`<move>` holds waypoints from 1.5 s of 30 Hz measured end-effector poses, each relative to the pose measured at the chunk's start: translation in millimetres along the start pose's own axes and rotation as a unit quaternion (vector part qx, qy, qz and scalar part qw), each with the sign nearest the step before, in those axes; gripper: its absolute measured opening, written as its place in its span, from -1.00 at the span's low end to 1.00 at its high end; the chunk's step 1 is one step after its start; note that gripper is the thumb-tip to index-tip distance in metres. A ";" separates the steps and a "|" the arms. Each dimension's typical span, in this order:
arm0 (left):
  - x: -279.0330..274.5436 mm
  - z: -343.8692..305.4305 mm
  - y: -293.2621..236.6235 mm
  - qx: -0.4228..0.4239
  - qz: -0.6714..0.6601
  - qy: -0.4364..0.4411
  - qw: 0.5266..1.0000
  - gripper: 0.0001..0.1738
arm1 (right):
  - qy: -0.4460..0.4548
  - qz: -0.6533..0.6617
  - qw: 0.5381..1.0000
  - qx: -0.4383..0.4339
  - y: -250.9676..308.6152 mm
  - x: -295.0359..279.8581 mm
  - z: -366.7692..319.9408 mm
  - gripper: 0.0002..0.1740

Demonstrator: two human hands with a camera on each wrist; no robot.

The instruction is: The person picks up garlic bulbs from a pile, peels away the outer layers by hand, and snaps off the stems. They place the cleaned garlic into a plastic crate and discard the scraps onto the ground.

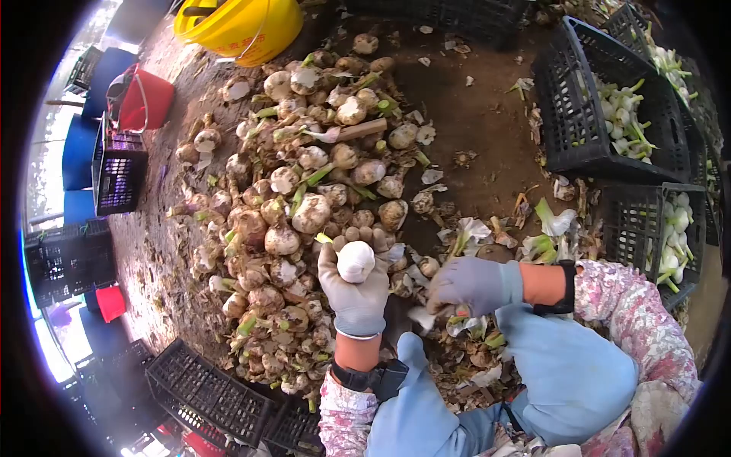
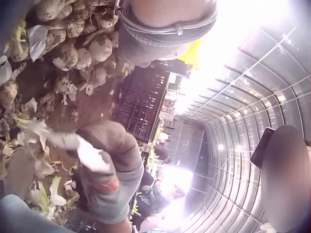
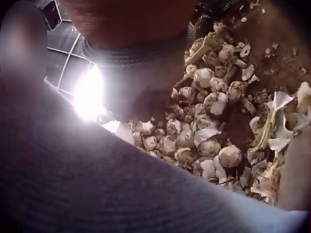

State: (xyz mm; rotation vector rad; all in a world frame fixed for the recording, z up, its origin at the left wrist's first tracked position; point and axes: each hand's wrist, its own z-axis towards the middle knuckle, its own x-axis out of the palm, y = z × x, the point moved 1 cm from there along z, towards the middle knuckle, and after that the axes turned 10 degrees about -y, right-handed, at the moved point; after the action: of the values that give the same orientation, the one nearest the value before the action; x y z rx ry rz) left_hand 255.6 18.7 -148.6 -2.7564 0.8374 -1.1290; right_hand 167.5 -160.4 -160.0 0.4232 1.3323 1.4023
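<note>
1. The left hand (image 1: pixel 356 295) has its grip clamped round a clean white bulb (image 1: pixel 355 261), held over the pile (image 1: pixel 304 190).
2. The right hand (image 1: pixel 472 283) pinches a strip of skin (image 1: pixel 421 317) beside it; peeling seems nearly done.
3. Next calls for dropping the skin.

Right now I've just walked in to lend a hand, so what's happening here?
A seated person in grey gloves is cleaning bulbs. The left hand grips a white bulb, already bare of skin, above the pile of muddy bulbs on the ground. The right hand pinches a strip of peel beside it. The black crates on the right hold cleaned bulbs with green stalks.
</note>
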 end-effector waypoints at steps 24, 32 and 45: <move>17.4 50.8 -66.7 0.475 0.875 -0.057 0.067 -0.22 | -0.367 0.574 0.695 0.229 -6.0 -81.6 -10.7 -0.45; 77.1 -19.4 -100.1 0.582 0.802 0.054 0.121 -0.28 | -0.065 0.518 0.787 0.327 12.8 -31.3 25.3 -0.48; 298.2 -161.1 -214.9 0.674 0.675 0.118 -0.275 -0.41 | -0.076 0.475 0.836 0.262 50.7 -53.2 39.0 -0.38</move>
State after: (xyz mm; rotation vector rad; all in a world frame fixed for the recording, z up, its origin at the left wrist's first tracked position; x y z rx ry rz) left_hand 423.9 78.0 210.9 1.0401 0.6072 -0.3652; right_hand 194.8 -175.4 -82.9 1.7178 1.4154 1.6862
